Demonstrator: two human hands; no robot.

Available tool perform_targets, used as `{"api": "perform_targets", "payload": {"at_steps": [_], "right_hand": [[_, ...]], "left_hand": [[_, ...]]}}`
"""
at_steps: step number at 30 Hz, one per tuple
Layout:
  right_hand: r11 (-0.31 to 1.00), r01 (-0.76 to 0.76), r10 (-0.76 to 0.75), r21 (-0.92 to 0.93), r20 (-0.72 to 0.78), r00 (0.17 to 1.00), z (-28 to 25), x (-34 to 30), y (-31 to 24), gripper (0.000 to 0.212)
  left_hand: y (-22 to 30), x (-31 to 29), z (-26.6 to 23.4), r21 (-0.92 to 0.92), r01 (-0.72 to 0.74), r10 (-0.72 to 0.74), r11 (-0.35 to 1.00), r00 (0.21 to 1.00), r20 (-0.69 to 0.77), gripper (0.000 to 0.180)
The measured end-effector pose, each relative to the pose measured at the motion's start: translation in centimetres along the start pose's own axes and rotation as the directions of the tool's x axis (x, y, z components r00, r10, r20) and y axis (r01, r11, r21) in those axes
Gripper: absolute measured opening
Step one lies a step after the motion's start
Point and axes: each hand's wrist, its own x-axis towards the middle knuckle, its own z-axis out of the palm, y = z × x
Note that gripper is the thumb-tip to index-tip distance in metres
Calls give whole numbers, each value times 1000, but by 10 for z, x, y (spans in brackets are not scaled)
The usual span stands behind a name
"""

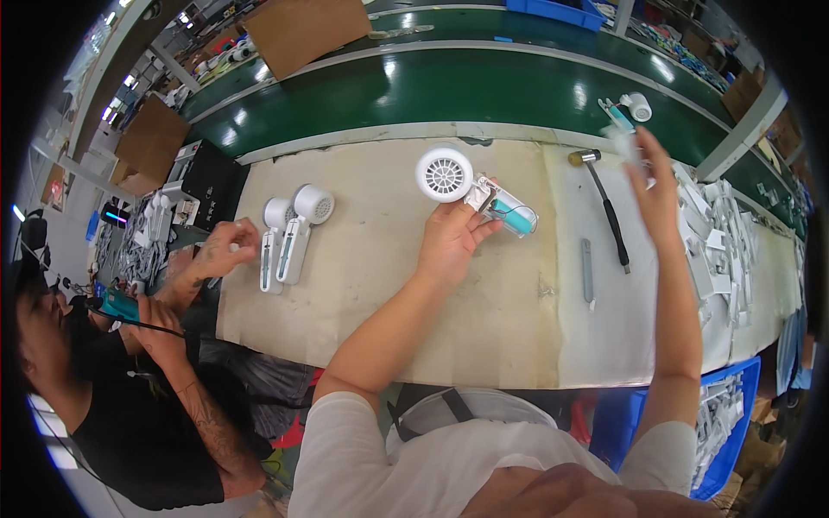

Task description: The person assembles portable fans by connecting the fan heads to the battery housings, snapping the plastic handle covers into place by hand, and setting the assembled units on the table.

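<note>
Round-grilled white fan (pixel 452 176), left grip (pixel 449 240)

Worn: white shirt (pixel 414 470), short-sleeved, lightly creased. Left sleeve (pixel 345 436) and right sleeve (pixel 667 457): white, ending near the elbow. Forearms (pixel 380 324), left grip (pixel 447 242) and right grip (pixel 658 188): bare.

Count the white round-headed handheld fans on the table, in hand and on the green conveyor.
4: the leftmost fan and neighbouring fan on the table, the opened fan in the left hand, and the far fan on the green conveyor. Others may be hidden.
</note>
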Motion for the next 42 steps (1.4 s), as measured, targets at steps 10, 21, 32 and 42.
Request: {"api": "perform_targets", "payload": {"at_steps": [10,21,32,42], "right_hand": [[902,425,-428,71,43,903,74,-53,-125,66],[883,466,-465,57,-26,885,79,-54,-126,58],[723,-335,58,604,430,901,68,-59,-106,46],[873,147,-223,465,111,968,62,-70,-104,36]], "left_hand": [[-1,-3,4,-277,-169,175,946,985,-3,36],[-2,-9,19,-187,-279,262,942,959,-108,41],[23,-12,16,-202,-418,412,886,908,-72,34],[23,-29,33,-194,-310,321,931,947,30,34]]}}
